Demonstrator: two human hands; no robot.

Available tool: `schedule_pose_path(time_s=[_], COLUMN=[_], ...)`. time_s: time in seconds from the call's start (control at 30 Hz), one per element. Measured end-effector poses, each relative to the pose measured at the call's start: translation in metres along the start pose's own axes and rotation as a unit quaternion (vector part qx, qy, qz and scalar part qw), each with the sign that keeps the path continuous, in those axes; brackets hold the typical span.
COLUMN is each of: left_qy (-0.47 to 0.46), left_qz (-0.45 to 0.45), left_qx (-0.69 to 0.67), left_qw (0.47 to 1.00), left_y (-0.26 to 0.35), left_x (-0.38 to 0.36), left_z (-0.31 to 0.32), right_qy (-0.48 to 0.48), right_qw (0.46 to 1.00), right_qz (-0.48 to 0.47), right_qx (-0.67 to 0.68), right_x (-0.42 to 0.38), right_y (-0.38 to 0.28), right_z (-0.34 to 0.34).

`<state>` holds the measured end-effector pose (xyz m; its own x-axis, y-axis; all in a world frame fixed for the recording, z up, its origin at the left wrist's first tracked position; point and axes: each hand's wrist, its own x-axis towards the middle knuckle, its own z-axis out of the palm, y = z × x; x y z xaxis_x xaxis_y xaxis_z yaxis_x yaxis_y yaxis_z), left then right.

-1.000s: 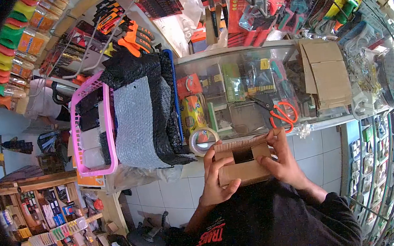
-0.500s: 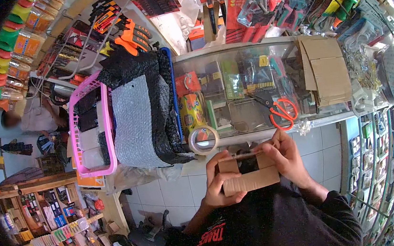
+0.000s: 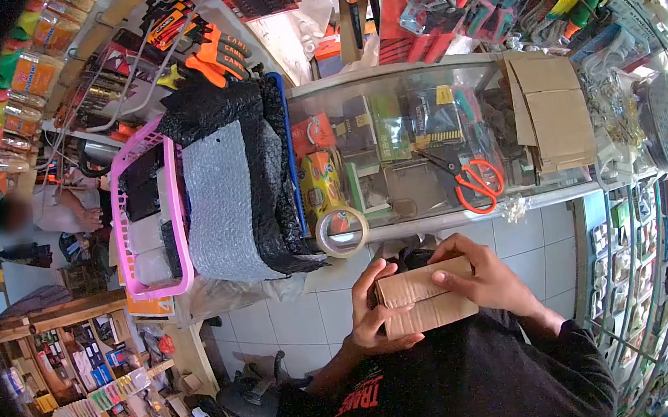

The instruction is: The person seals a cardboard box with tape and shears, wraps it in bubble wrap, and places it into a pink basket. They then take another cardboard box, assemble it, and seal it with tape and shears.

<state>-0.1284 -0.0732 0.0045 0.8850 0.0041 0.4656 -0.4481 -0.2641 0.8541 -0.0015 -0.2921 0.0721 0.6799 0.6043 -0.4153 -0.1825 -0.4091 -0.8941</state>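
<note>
A small brown cardboard box [image 3: 418, 313] is held up in front of my chest, its flap folded down over the top. My left hand [image 3: 371, 314] grips the box's left end, fingers along the near side and corner. On the right, my right hand [image 3: 483, 274] presses the flap with its thumb while the fingers wrap the far edge. The box's contents are hidden. Beyond it on the glass counter [image 3: 406, 193] lie red-handled scissors [image 3: 474, 185] and a roll of clear tape [image 3: 342, 232].
A pink basket [image 3: 183, 249] and bubble wrap [image 3: 220, 208] beside black plastic sheets stand at the counter's left. Flat cardboard pieces [image 3: 552, 112] lie at its right. Packaged tools hang behind. Another person [image 3: 65, 208] is at far left; a black chair [image 3: 252, 396] is below.
The box's top, which stood open with something dark inside, is now covered by the folded flap. My right hand has moved onto the flap.
</note>
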Motion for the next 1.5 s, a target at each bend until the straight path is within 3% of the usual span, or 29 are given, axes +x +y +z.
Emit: schedule_pose_path(time_s=[0.17, 0.27, 0.37, 0.57, 0.67, 0.87, 1.07, 1.23, 1.5], left_qy=[-0.003, 0.034, -0.062, -0.143, -0.112, -0.106, -0.148, -0.109, -0.084], left_qz=[0.044, -0.014, -0.027, -0.089, -0.066, -0.052, 0.047, 0.017, -0.015], left_qx=[0.011, -0.024, 0.026, -0.029, 0.000, 0.011, 0.147, 0.175, 0.158], left_qw=[0.999, 0.999, 0.997, 0.985, 0.991, 0.993, 0.977, 0.978, 0.984], left_y=[-0.007, -0.010, 0.001, 0.001, 0.002, -0.017, -0.054, -0.077, -0.104], left_x=[0.000, -0.006, 0.009, 0.009, 0.010, 0.028, 0.106, 0.162, 0.161], left_z=[0.001, 0.009, -0.005, -0.021, -0.026, -0.016, -0.031, -0.035, -0.034], right_qy=[0.009, 0.010, 0.011, -0.042, -0.042, 0.011, 0.098, 0.156, 0.151], right_qw=[0.999, 0.999, 0.999, 0.998, 0.966, 0.952, 0.909, 0.889, 0.891], right_qz=[-0.031, -0.031, -0.036, -0.055, -0.249, -0.264, -0.338, -0.378, -0.370], right_qx=[-0.037, -0.031, -0.036, -0.006, -0.060, -0.152, -0.221, -0.207, -0.215], right_x=[0.001, 0.000, -0.001, -0.011, -0.014, -0.012, 0.042, 0.110, 0.134], right_y=[0.003, 0.003, 0.004, 0.017, 0.044, 0.054, 0.048, 0.058, 0.061], right_z=[0.000, 0.000, 0.000, -0.006, -0.013, -0.021, -0.056, -0.076, -0.081])
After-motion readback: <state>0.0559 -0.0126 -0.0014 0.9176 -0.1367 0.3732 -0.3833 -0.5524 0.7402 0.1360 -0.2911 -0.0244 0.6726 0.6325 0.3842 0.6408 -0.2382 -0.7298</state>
